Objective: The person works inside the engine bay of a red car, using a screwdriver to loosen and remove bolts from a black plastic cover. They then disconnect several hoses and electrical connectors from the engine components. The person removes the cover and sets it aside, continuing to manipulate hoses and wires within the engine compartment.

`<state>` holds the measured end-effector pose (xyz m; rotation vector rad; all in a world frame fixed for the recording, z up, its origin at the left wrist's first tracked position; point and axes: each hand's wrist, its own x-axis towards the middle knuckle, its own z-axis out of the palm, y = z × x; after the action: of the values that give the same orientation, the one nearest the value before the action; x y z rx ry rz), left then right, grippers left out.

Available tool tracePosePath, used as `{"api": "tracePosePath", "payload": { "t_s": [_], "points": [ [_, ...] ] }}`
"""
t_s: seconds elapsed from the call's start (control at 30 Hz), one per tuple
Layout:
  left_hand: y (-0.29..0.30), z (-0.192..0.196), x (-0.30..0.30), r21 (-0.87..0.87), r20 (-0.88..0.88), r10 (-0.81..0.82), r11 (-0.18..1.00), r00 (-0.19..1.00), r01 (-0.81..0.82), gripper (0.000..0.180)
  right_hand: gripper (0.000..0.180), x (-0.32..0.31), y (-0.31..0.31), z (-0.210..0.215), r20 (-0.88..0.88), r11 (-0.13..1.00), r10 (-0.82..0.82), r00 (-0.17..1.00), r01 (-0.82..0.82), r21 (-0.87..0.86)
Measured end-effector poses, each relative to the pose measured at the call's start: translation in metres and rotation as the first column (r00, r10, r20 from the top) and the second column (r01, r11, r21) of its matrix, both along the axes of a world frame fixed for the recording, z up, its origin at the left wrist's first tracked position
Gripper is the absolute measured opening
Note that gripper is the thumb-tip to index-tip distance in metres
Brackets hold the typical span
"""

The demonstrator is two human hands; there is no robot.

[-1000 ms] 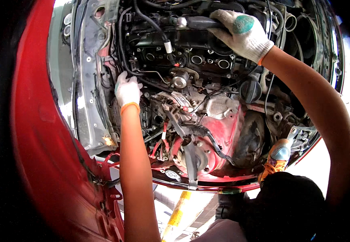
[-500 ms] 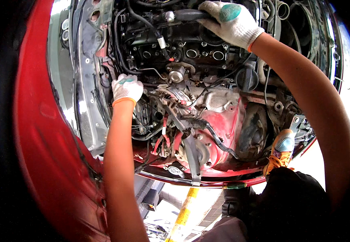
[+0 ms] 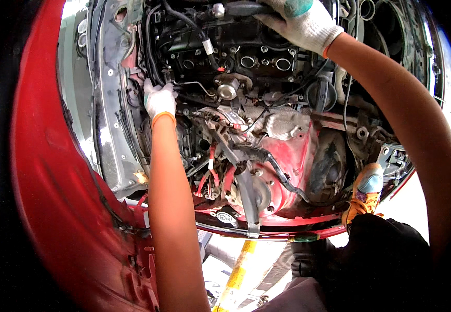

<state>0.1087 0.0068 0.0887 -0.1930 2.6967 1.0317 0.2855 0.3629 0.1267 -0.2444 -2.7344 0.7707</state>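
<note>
My left hand [image 3: 160,101], in a white knitted glove with an orange cuff, is at the left side of an open engine bay. Its fingers close around the lower part of a black hose [image 3: 151,49] that runs down the engine's left side. At the top, my right hand [image 3: 304,25], in a similar glove with a green patch, grips the end of a thick black pipe [image 3: 243,9]. Its fingertips are cut off by the upper edge. Between the hands lies the black engine top [image 3: 215,44], with round ports and a round silver metal part [image 3: 227,90] below them.
A red fender [image 3: 54,192] curves along the left. Nearer me are a red-dusted housing [image 3: 288,161], a loose black cable [image 3: 280,174], a grey metal bar [image 3: 247,195] and a round cap [image 3: 227,217]. My orange shoe [image 3: 365,195] rests at the bay's right front edge.
My left hand has moved slightly farther up along the engine's left side, its finger and thumb now more spread about the hose. My right hand stays at the pipe, a little higher in view.
</note>
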Motion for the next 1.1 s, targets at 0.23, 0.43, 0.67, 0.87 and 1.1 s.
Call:
{"api": "tracePosePath", "payload": {
  "t_s": [0.23,0.43,0.67,0.87,1.1],
  "points": [
    [0.004,0.006,-0.004,0.089,0.089,-0.07,0.994,0.994,0.062,0.078,0.036,0.004,0.005,-0.004,0.074,0.992,-0.055,0.996,0.046,0.115],
    [-0.025,-0.021,-0.028,-0.156,-0.178,-0.113,0.984,0.978,0.085,0.055,0.039,-0.002,-0.004,0.003,0.048,0.994,-0.031,0.998,0.026,0.103],
    [-0.023,-0.012,-0.017,0.055,-0.022,-0.088,0.995,0.996,0.089,0.022,0.04,0.0,-0.007,0.005,0.082,0.994,-0.048,0.995,0.04,0.098],
    [-0.018,0.022,-0.023,-0.099,0.281,-0.248,0.954,0.927,0.285,0.021,0.037,0.001,0.0,0.004,0.046,0.996,-0.03,0.999,0.025,0.089],
    [0.049,0.017,0.029,-0.833,0.152,-0.21,0.498,0.966,0.24,0.08,0.032,0.003,0.002,0.005,0.034,1.0,-0.007,0.999,0.006,0.027]
  ]
}}
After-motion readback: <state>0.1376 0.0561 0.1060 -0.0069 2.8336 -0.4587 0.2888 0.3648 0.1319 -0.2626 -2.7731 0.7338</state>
